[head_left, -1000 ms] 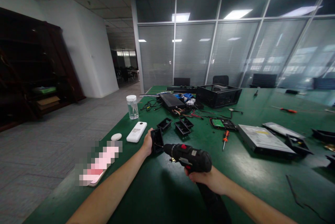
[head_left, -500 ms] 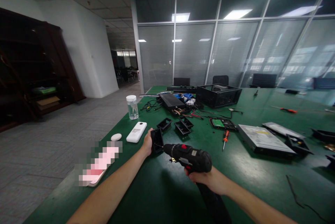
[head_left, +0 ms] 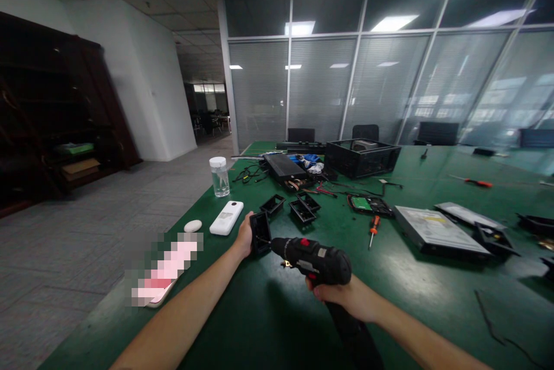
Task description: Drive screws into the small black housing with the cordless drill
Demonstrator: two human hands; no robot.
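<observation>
My left hand [head_left: 246, 235] grips a small black open-topped plastic housing [head_left: 260, 230] by its left side, tilted so that its hollow faces right and toward me. My right hand [head_left: 335, 294] is wrapped round the handle of a black cordless drill [head_left: 311, 259] with red details. The drill points left, and its bit reaches the housing's inside; whether the tip touches a screw is too small to tell. Beyond the housing lie similar black housings [head_left: 272, 205] on the green table [head_left: 242, 324]. A small brass-coloured part [head_left: 286, 264] lies under the drill's chuck.
Left of my arm are a white power bank [head_left: 226, 218], a white oval object [head_left: 193, 225], a blurred pink phone-like object [head_left: 167, 277] and a lidded jar [head_left: 220, 177]. An orange screwdriver [head_left: 374, 231], an optical drive [head_left: 439, 232] and a hard drive [head_left: 367, 204] lie right. A black case [head_left: 362, 157] stands behind.
Almost nothing differs. The whole view has shifted very slightly, while both hands, the drill and the housing keep the same positions relative to one another.
</observation>
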